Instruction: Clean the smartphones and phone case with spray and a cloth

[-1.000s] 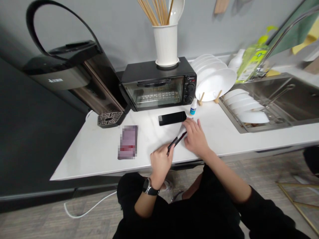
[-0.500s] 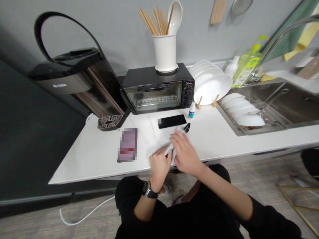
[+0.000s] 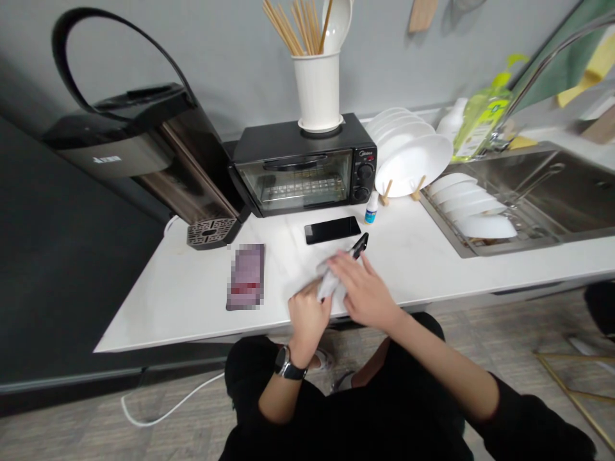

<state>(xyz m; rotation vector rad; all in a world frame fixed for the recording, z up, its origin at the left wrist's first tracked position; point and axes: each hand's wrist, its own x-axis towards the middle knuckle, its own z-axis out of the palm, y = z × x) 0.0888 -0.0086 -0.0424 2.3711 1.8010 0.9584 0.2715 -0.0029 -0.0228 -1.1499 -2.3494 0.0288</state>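
Note:
In my left hand (image 3: 308, 317) is the near end of a black phone (image 3: 360, 246), held tilted over the counter's front edge; its far end sticks out past my fingers. Over the phone lies a light grey cloth (image 3: 328, 285), and my right hand (image 3: 368, 297) presses it down with its fingers closed on it. Most of the phone's face is hidden by the cloth and hands. Another black phone (image 3: 332, 230) lies flat just beyond them, beside a small white spray bottle (image 3: 371, 210) with a blue label. To the left rests a flat purplish item (image 3: 246, 276), blurred by pixels.
A black toaster oven (image 3: 302, 182) stands at the back, bearing a white holder (image 3: 317, 89) of chopsticks. Left of it is a water dispenser (image 3: 144, 147). White plates (image 3: 413, 166) stand in a rack near the sink (image 3: 538, 246), which holds bowls (image 3: 485, 224). The white counter (image 3: 182, 307) ends before my legs.
My right hand has shifted slightly right over the phone, and more of the cloth shows between my hands. My left hand keeps its hold. The view has tilted a little.

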